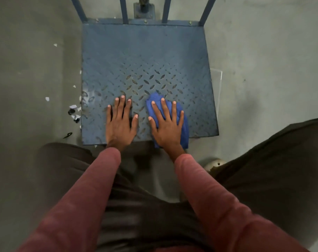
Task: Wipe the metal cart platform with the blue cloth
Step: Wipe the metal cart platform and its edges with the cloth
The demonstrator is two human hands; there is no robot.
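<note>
Pressing flat, the blue cloth (pixel 183 124) is pinned under the right hand (pixel 166 124), fingers spread; most of the platform (pixel 145 57) lies far. Left hand (pixel 121 122) is rested open, empty.

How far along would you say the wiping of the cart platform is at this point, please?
Done: hard to judge; no wiped patch stands out on the platform. In hand: the right hand presses the blue cloth flat near the front right edge, while the left hand rests bare on the plate beside it. Left: probably the far half by the uprights and the scuffed left edge.
</note>
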